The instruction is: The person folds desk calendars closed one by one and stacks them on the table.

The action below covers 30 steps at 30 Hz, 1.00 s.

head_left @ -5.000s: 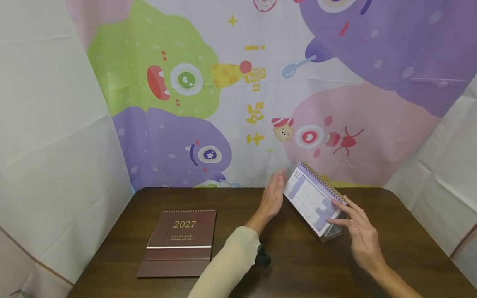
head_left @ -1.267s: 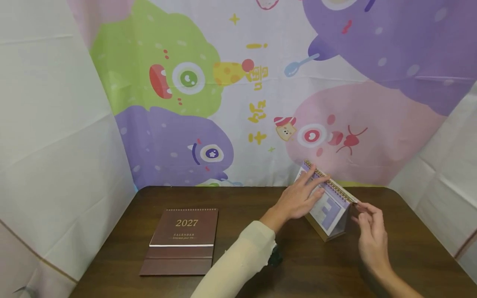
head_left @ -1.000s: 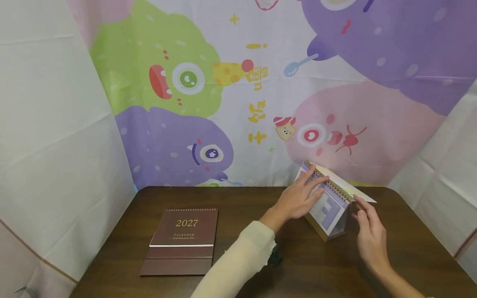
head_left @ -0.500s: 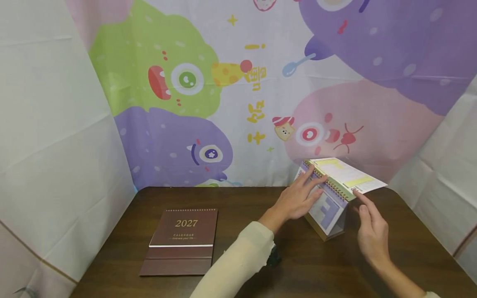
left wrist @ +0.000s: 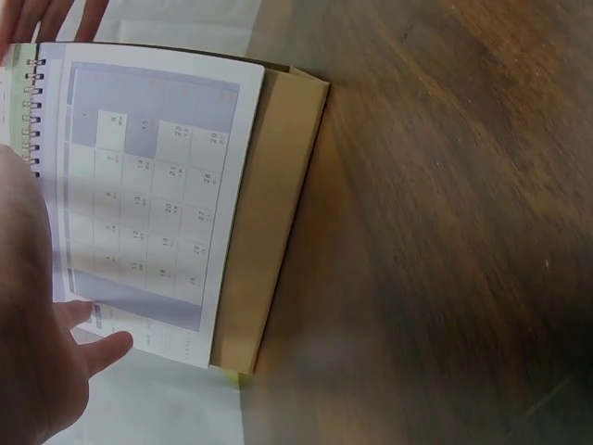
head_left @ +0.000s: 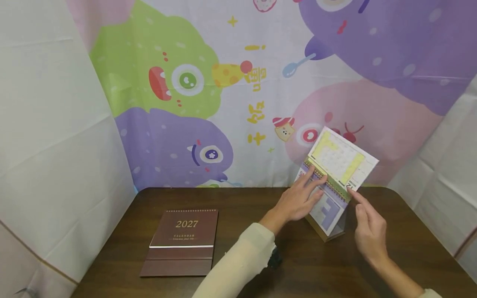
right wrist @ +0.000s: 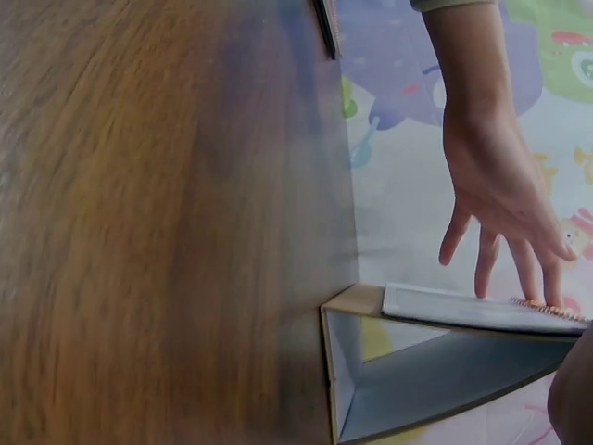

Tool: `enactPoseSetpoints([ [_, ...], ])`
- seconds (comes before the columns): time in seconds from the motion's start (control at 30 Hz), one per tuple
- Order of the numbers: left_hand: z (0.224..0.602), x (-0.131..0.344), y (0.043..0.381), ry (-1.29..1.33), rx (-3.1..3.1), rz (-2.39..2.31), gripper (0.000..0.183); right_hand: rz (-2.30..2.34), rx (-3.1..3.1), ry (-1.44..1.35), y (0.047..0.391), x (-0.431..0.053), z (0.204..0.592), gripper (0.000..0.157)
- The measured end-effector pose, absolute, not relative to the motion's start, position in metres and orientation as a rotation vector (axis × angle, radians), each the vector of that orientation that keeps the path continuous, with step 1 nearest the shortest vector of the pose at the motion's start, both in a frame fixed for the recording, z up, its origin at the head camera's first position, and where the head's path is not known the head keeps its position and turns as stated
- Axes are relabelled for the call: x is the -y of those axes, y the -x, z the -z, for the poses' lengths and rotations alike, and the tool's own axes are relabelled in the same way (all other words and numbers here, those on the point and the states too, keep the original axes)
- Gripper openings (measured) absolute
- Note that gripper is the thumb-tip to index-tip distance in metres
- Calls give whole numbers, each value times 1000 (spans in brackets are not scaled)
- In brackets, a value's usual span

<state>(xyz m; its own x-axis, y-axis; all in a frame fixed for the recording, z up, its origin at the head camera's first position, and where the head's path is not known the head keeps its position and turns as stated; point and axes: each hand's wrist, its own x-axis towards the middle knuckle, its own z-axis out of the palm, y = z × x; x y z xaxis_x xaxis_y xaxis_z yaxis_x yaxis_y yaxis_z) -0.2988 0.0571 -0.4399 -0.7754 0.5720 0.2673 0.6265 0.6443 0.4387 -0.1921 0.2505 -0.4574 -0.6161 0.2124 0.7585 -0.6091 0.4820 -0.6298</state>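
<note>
A spiral-bound desk calendar [head_left: 325,213] with purple-printed pages stands tilted on its cardboard stand [left wrist: 269,213] at the right of the table. My left hand [head_left: 297,202] rests on the calendar's front, fingers stretched to the spiral binding. One page with a yellow print [head_left: 343,159] stands raised above the binding, its month number upside down. My right hand [head_left: 372,234] touches that page's lower right corner with an extended index finger; the thumb is held apart below. In the right wrist view, the stand's hollow triangular side [right wrist: 445,380] shows, with the left hand [right wrist: 496,176] beyond it.
A closed maroon calendar [head_left: 182,244] marked 2027 lies on the dark wooden table [head_left: 119,248] at the left. Behind the table hangs a cloth [head_left: 257,165] printed with cartoon monsters; white cloth walls [head_left: 48,136] flank both sides.
My left hand has moved from beside the calendar onto its front. My right hand has brought a page up from behind the binding until it stands raised, showing its yellow print.
</note>
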Motion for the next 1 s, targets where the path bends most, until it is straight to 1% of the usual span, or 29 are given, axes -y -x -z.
enactPoseSetpoints([
  [0.17, 441, -57, 299, 1007, 2736, 789, 58, -1198, 1857, -464, 195, -247, 459, 39],
  [0.47, 438, -50, 302, 1059, 2636, 930, 58, -1214, 1882, -453, 192, -247, 459, 38],
  [0.53, 437, -48, 303, 1069, 2586, 976, 64, -1220, 1890, -456, 192, -246, 459, 38],
  [0.67, 436, -45, 306, 1051, 2479, 1055, 95, -1208, 1849, -508, 195, -245, 460, 36],
  [0.73, 436, -43, 307, 1031, 2420, 1102, 105, -1209, 1820, -532, 197, -245, 462, 35],
  [0.8, 436, -41, 307, 1005, 2361, 1143, 107, -1192, 1797, -557, 199, -245, 463, 35],
  [0.93, 433, -36, 309, 949, 2273, 1217, 103, -1179, 1786, -588, 200, -246, 465, 36],
  [1.0, 430, -33, 309, 912, 2249, 1275, 104, -1176, 1787, -595, 200, -245, 465, 37],
])
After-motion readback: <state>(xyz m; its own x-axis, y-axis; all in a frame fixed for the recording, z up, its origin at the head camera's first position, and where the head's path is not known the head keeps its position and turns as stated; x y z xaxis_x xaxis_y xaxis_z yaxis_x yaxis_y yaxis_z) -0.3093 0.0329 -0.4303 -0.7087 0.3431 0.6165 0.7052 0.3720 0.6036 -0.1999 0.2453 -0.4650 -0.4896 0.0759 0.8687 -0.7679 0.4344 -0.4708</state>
